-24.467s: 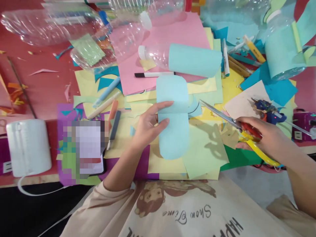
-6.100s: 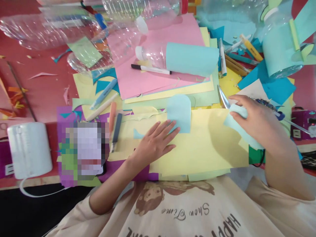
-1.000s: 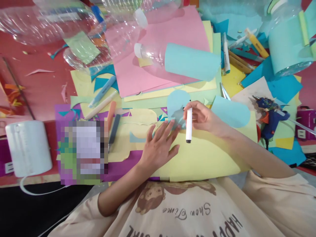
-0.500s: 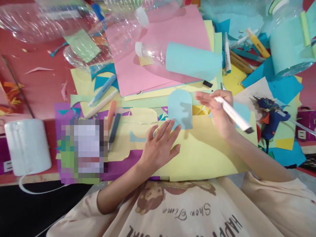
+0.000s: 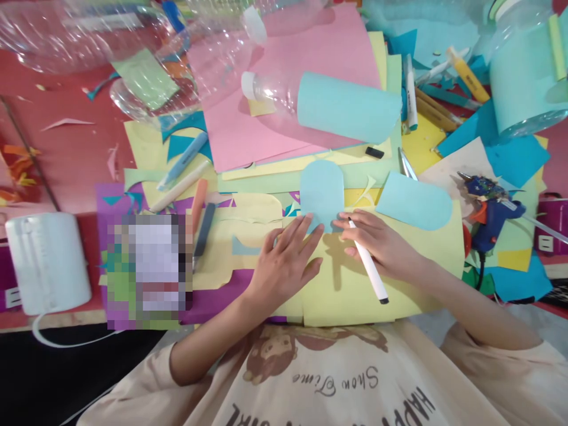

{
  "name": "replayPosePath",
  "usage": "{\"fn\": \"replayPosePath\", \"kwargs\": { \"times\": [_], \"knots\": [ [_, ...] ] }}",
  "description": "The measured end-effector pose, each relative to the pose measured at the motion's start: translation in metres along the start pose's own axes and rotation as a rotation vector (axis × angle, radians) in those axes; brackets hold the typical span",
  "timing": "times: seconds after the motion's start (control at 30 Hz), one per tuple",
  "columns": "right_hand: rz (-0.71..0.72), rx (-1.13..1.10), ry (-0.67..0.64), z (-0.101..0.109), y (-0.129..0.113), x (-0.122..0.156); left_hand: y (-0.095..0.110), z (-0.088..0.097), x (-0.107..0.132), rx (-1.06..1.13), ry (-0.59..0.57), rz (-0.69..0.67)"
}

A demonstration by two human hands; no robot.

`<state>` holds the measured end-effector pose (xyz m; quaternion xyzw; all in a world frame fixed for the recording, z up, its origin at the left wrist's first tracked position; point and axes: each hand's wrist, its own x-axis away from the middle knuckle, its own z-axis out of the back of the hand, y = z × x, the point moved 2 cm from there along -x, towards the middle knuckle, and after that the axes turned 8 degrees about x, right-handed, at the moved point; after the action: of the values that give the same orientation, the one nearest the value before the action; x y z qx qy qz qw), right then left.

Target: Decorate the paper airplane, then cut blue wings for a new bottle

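Observation:
My left hand (image 5: 286, 263) lies flat with its fingers spread on a yellow paper sheet (image 5: 399, 278), fingertips pressing the lower edge of a small light-blue arch-shaped paper piece (image 5: 322, 189). My right hand (image 5: 381, 245) grips a white marker (image 5: 370, 272), uncapped, with its tip at the lower right corner of that blue piece. The marker's black cap (image 5: 375, 152) lies further back on the papers. A second light-blue rounded piece (image 5: 412, 201) rests to the right.
A plastic bottle wrapped in light-blue paper (image 5: 337, 106) lies on pink paper (image 5: 284, 77). Scissors (image 5: 406, 165) and a blue glue gun (image 5: 486, 204) sit right. Clear bottles (image 5: 89, 35), highlighters (image 5: 184, 160), a white roll (image 5: 47, 260) and paper scraps crowd the red table.
My right hand swung the uncapped marker back from the right and brought its tip down to the blue piece's lower corner. The left hand stayed flat, holding the piece.

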<state>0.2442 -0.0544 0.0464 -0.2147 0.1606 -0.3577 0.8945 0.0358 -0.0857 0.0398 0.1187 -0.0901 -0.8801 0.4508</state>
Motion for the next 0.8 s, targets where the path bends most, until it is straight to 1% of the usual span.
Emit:
{"fn": "replayPosePath", "kwargs": {
  "times": [0.13,0.3,0.43,0.53,0.6,0.7,0.8],
  "knots": [
    [-0.008,-0.009,-0.02,0.0,0.0,0.002,0.002,0.0,-0.003,-0.003,-0.006,-0.01],
    [0.002,0.014,-0.022,-0.002,0.002,0.004,0.011,-0.004,-0.015,-0.006,0.018,-0.071],
    [-0.005,-0.035,-0.021,0.001,0.002,0.002,0.016,-0.009,-0.024,-0.024,0.03,-0.03],
    [-0.085,-0.126,-0.043,0.006,0.006,-0.001,0.019,-0.012,-0.027,-0.009,0.051,-0.087],
    [-0.183,-0.187,-0.037,0.01,0.012,-0.001,0.02,-0.014,-0.027,-0.014,0.065,-0.125],
    [-0.327,-0.259,-0.013,0.015,0.022,-0.001,0.021,-0.014,-0.029,-0.033,0.05,-0.114],
    [-0.398,-0.338,0.004,0.017,0.029,-0.002,0.021,-0.014,-0.031,-0.024,0.004,-0.106]
  ]
}}
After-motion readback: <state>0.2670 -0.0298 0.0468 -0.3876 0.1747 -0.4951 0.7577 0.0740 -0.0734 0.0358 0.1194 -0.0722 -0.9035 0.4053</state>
